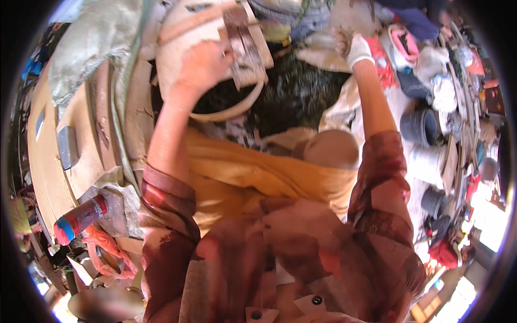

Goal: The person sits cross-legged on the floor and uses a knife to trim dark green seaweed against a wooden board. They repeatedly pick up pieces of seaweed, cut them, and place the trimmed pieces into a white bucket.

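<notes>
My left hand (207, 66) is bare and blurred, its fingers curled over a pale wooden board (173, 52) beside a slotted plate-like fixture (246, 50). Whether anything is between those fingers cannot be made out. My right hand (352, 46), in a white glove or wrist covering, is raised at the upper right, apart from the board. Its fingers look dark and bent, and their grip is unclear. Under the board a pale curved rim (238, 107) borders a dark, wet-looking heap (297, 97).
Left are wooden planks with a grey block (67, 147), a drink bottle (80, 220) and an orange plastic bag (109, 252). Dark buckets (418, 127) and a white bucket (430, 163) stand right. A pink-lined bag (404, 44) lies beyond my right hand. Another person (446, 252) is far right.
</notes>
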A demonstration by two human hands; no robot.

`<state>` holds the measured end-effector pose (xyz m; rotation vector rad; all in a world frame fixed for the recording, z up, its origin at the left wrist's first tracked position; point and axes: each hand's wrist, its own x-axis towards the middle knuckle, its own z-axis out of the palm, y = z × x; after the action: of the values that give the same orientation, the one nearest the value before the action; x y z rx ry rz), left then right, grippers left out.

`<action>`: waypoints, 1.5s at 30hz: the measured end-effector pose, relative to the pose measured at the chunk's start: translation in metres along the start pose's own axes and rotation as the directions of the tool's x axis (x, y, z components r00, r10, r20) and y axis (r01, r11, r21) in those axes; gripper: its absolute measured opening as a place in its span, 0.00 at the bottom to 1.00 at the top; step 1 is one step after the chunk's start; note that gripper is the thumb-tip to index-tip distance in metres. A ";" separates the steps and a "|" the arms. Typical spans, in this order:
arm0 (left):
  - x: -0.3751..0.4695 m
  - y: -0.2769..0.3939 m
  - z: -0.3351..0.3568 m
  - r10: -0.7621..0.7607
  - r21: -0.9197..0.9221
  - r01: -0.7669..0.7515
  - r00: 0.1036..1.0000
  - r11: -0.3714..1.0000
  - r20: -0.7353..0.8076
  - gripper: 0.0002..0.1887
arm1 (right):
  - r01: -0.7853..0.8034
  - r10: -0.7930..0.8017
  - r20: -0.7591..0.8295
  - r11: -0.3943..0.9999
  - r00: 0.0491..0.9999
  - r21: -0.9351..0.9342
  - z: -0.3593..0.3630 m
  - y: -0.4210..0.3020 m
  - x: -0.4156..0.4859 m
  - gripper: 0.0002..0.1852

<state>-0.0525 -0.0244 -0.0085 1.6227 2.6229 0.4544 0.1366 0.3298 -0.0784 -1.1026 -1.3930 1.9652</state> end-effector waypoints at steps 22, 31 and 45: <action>0.002 0.039 0.003 0.061 -0.050 -0.061 0.998 0.997 -0.007 0.08 | 0.053 0.021 0.058 0.181 0.998 -0.982 -0.015 0.177 -0.010 0.22; 0.000 0.040 0.004 0.091 -0.074 -0.093 0.996 0.993 -0.020 0.09 | -0.062 0.032 0.158 0.980 0.987 0.190 -0.059 0.115 -0.033 0.16; 0.012 0.065 0.009 0.128 -0.372 -0.118 0.992 0.921 0.003 0.13 | 0.005 -0.409 0.558 0.809 0.722 0.587 -0.042 -0.064 -0.126 0.21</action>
<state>0.0002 0.0154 0.0014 1.6510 2.2415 0.8669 0.2376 0.2798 0.0168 0.0763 -1.0383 2.4573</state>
